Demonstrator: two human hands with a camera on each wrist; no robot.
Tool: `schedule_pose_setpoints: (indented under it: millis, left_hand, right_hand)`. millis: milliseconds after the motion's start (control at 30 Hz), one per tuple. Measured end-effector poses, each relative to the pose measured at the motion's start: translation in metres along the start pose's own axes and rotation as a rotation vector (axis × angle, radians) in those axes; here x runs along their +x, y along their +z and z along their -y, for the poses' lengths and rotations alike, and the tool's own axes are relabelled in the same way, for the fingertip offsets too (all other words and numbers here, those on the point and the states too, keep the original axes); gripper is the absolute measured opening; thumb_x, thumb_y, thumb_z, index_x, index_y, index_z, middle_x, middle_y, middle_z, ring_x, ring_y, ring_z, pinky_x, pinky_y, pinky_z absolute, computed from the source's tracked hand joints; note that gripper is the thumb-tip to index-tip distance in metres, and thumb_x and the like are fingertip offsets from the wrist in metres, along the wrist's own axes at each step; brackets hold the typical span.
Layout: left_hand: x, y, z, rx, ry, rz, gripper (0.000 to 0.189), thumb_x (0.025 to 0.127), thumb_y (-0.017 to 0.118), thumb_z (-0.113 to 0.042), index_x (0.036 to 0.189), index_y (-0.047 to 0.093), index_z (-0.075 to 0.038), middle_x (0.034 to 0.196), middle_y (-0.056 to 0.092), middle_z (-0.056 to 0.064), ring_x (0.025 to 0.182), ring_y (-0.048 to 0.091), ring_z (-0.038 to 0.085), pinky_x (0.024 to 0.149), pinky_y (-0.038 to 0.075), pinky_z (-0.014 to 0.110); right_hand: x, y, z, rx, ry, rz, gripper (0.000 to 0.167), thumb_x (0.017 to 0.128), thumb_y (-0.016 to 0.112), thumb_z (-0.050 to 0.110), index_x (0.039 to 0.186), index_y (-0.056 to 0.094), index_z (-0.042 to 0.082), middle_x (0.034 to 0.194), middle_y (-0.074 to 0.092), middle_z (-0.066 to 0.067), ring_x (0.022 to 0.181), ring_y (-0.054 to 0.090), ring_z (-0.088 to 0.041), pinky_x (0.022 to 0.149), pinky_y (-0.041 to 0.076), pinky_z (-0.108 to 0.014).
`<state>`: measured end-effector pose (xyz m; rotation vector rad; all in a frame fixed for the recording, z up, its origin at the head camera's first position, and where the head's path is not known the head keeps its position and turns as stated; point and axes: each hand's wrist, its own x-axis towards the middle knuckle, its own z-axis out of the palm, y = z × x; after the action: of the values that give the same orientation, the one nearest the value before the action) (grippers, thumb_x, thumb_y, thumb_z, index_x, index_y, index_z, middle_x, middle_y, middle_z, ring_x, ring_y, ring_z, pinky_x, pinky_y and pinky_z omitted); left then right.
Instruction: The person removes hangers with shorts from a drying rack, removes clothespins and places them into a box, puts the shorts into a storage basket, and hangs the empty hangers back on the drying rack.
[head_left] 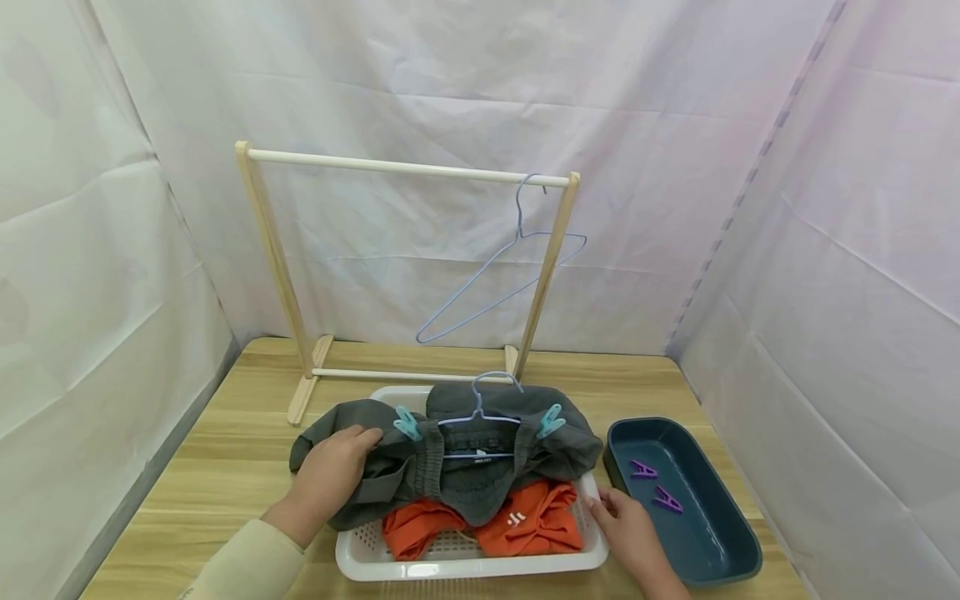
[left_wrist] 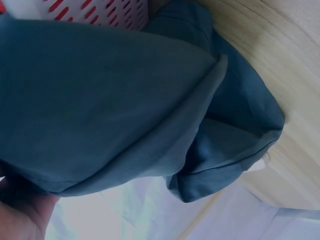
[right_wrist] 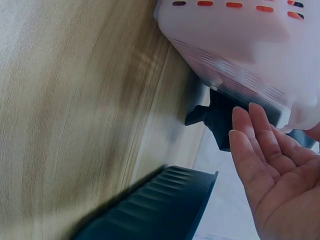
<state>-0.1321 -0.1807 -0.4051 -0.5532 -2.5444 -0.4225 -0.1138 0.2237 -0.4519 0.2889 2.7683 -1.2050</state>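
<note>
While tub [head_left: 708, 546] holds clips [head_left: 674, 505], basket [head_left: 472, 570] holds (apparently) shorts [head_left: 528, 525].

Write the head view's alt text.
A person's left hand holds a gray garment clipped to a blue hanger atop a white basket of orange clothing; the right hand touches the basket. Behind, another hanger hangs on a wooden rack; at right, a tub holds purple clips.
</note>
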Motion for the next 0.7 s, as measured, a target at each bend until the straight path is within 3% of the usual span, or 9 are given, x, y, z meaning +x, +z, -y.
schedule_pose_setpoints:
  millis: [200, 433, 700]
  left_hand:
    - [-0.0021, 0.0024, -0.0013, 0.036, 0.006, 0.024, 0.023, 0.08, 0.067, 0.008, 0.099, 0.068, -0.005, 0.076, 0.06, 0.004, 0.07, 0.064, 0.022, 0.057, 0.055, 0.036]
    - [-0.0017, -0.0002, -0.0046, 0.083, 0.015, 0.129, 0.024, 0.081, 0.067, 0.003, 0.101, 0.062, -0.009, 0.077, 0.057, 0.003, 0.073, 0.063, 0.021, 0.059, 0.055, 0.036]
    - [0.0021, 0.0035, -0.0019, 0.089, 0.021, 0.14, 0.022, 0.081, 0.067, 0.004, 0.097, 0.06, -0.01, 0.075, 0.056, 0.002, 0.07, 0.062, 0.021, 0.054, 0.053, 0.036]
  right_hand:
    - [-0.0003, 0.0008, 0.0001, -0.003, -0.006, -0.007, 0.04, 0.094, 0.063, 0.019, 0.12, 0.06, -0.011, 0.104, 0.068, -0.017, 0.091, 0.065, -0.023, 0.076, 0.057, -0.041]
    - [-0.0014, -0.001, 0.002, -0.016, -0.016, 0.005, 0.041, 0.095, 0.062, 0.019, 0.121, 0.059, -0.012, 0.104, 0.068, -0.018, 0.092, 0.065, -0.025, 0.076, 0.057, -0.041]
    - [-0.0021, -0.0026, 0.0044, -0.055, -0.027, 0.013, 0.041, 0.094, 0.063, 0.022, 0.12, 0.06, -0.01, 0.105, 0.068, -0.019, 0.093, 0.065, -0.025, 0.079, 0.056, -0.045]
